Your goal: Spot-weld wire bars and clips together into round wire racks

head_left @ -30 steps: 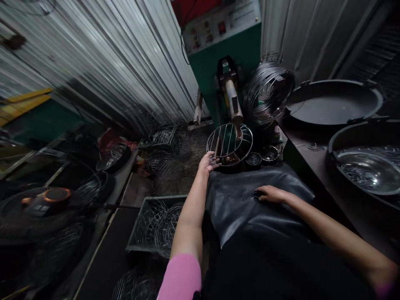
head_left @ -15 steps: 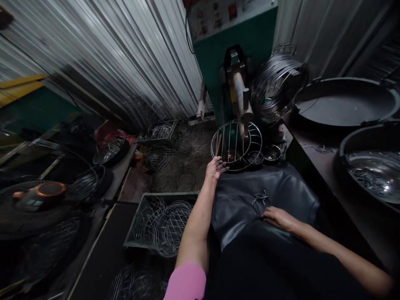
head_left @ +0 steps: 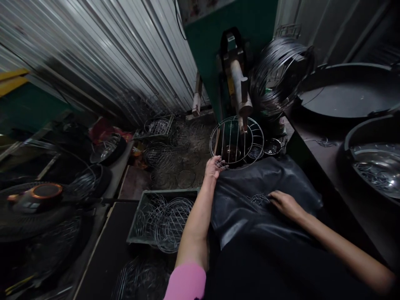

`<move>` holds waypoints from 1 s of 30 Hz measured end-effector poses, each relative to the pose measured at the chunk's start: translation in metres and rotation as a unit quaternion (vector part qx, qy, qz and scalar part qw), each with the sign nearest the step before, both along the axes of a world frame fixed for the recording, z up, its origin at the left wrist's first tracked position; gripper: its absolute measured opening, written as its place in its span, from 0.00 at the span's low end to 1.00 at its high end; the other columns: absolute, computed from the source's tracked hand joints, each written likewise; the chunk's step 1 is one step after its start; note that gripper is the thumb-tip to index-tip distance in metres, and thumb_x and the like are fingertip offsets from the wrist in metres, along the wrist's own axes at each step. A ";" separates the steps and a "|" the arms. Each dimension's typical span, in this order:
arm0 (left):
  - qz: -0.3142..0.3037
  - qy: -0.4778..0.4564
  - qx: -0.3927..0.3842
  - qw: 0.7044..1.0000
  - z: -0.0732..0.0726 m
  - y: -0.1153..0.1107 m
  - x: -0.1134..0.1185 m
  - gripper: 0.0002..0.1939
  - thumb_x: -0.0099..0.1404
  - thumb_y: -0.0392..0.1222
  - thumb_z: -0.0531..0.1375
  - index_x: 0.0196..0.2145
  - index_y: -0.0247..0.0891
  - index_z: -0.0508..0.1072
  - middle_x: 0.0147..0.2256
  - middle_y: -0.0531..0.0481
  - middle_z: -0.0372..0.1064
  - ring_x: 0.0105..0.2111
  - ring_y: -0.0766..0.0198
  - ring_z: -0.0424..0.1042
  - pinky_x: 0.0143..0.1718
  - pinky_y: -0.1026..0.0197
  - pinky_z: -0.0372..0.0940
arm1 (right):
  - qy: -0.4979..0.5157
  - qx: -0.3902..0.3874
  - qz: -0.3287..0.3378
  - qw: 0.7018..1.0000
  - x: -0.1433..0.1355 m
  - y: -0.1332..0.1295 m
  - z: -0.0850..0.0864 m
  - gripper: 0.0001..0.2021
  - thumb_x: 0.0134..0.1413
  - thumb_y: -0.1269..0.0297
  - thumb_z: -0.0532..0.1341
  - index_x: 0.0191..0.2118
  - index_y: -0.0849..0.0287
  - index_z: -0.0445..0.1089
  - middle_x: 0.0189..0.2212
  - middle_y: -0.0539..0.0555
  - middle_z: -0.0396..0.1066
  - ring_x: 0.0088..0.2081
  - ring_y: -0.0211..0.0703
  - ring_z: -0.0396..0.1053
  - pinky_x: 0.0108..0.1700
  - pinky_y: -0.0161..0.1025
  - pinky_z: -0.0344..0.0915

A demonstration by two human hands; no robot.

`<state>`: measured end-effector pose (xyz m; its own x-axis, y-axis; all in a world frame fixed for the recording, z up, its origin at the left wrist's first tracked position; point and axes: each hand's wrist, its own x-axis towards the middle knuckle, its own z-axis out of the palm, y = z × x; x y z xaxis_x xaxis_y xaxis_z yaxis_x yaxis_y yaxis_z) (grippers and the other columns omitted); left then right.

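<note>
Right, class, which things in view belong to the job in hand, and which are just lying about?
In the job, apparently:
wire rack, held by the left hand
short wires on the dark sheet, by the right hand
machine arm at the rack

Apparently lying about:
wire coil
far pan

A round silver wire rack (head_left: 230,139) is before the green metal machine (head_left: 208,49); nearer, small bent grey wires (head_left: 259,199) lie on black sheeting (head_left: 240,183); left, a rectangular green bin (head_left: 170,192) holds round wire racks (head_left: 173,225); right of the machine, a silver wire coil (head_left: 267,68); farther right, two round black pans (head_left: 353,93) share a dark tabletop (head_left: 315,156).
</note>
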<state>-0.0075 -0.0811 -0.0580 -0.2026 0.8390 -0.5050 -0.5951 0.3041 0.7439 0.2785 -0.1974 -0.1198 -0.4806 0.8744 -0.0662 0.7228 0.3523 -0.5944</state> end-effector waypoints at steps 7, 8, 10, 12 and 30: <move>-0.006 0.036 0.036 0.999 0.017 -0.001 -0.002 0.17 0.43 0.40 0.66 0.31 0.37 0.65 0.25 0.55 0.63 0.24 0.68 0.67 0.33 0.51 0.69 | -0.244 -0.007 0.130 0.961 -0.051 0.031 0.004 0.12 0.53 0.77 0.51 0.35 0.64 0.72 0.41 0.65 0.71 0.37 0.48 0.71 0.38 0.39 0.65; -0.002 0.042 0.034 0.999 0.018 0.000 -0.004 0.17 0.43 0.40 0.66 0.31 0.37 0.65 0.25 0.55 0.63 0.23 0.69 0.66 0.32 0.51 0.69 | -0.254 -0.008 0.130 0.958 -0.056 0.032 0.003 0.13 0.52 0.78 0.50 0.35 0.64 0.72 0.41 0.65 0.71 0.35 0.47 0.72 0.36 0.38 0.65; 0.008 0.054 0.025 0.998 0.019 0.001 -0.007 0.18 0.43 0.40 0.66 0.31 0.37 0.65 0.25 0.55 0.63 0.23 0.70 0.66 0.30 0.53 0.69 | -0.263 -0.007 0.125 0.957 -0.058 0.032 0.001 0.14 0.51 0.79 0.49 0.36 0.64 0.72 0.42 0.65 0.72 0.33 0.46 0.73 0.33 0.37 0.65; 0.014 0.054 0.019 0.998 0.018 0.004 -0.009 0.17 0.43 0.40 0.66 0.31 0.37 0.65 0.25 0.56 0.62 0.23 0.70 0.65 0.30 0.54 0.70 | -0.245 -0.022 0.107 0.963 -0.051 0.033 0.001 0.15 0.50 0.80 0.50 0.38 0.64 0.71 0.41 0.63 0.72 0.36 0.45 0.73 0.35 0.36 0.65; 0.035 0.069 0.014 0.997 0.034 -0.004 0.007 0.15 0.44 0.38 0.66 0.28 0.37 0.63 0.24 0.56 0.62 0.24 0.69 0.66 0.35 0.51 0.69 | -0.306 -0.023 0.132 0.943 -0.024 0.026 0.024 0.12 0.53 0.78 0.50 0.30 0.66 0.71 0.34 0.68 0.72 0.33 0.53 0.73 0.29 0.41 0.64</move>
<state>-0.0004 -0.0850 -0.0242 -0.3263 0.8343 -0.4443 -0.5057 0.2430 0.8278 0.2546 -0.1711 -0.0954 -0.5406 0.7196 -0.4359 0.8263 0.5515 -0.1142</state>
